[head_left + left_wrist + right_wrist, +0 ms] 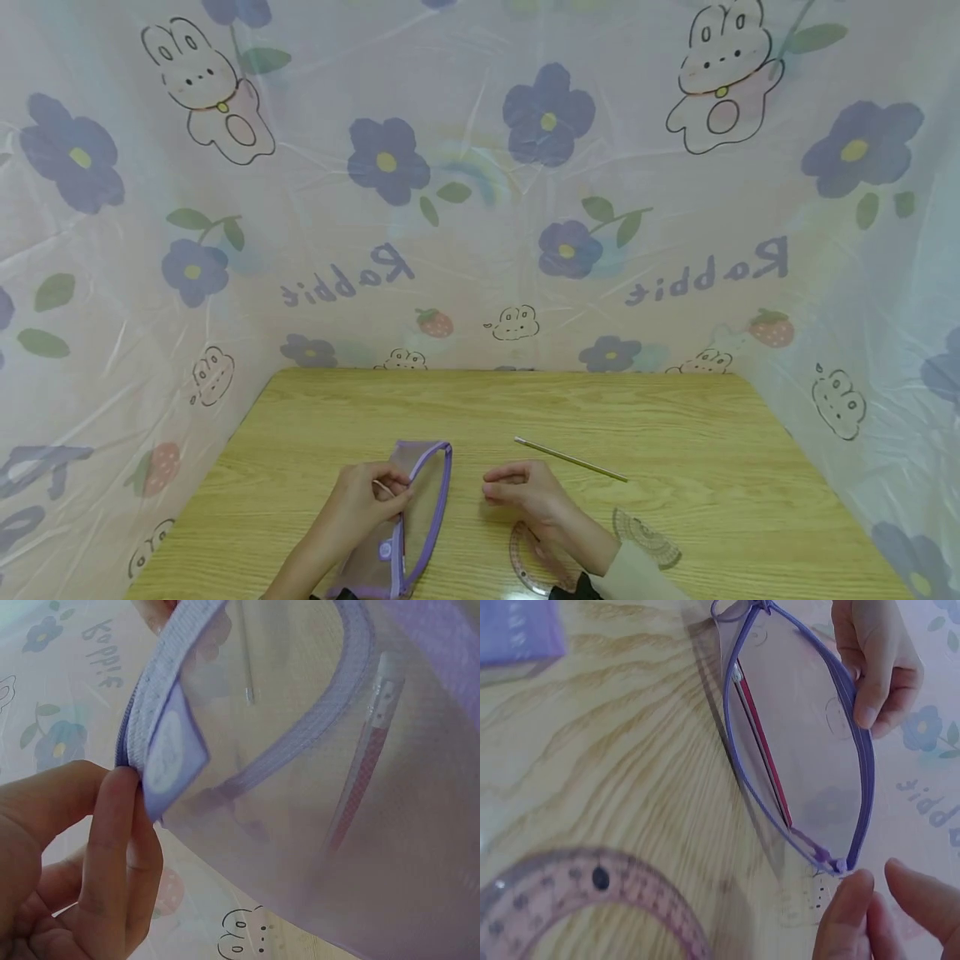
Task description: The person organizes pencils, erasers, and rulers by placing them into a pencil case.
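My left hand (367,500) pinches the zipper edge of a see-through mesh pencil case (369,560) with purple trim, holding its mouth apart. Inside the case lies a red pencil (763,750); its white eraser end (387,675) shows through the mesh in the left wrist view. To the right of the case hovers my right hand (536,504), thumb and fingers apart with nothing between them. Beyond that hand, a thin gold-coloured pencil (572,459) lies slantwise on the table. A clear half-round protractor (516,557) sits partly hidden under the right forearm.
A second clear, fan-shaped drawing template (647,538) lies right of the right wrist. In the right wrist view a purple box (517,630) stands at the upper left corner. A printed rabbit-and-flower sheet (480,200) walls the wooden table (330,408) at the back and sides.
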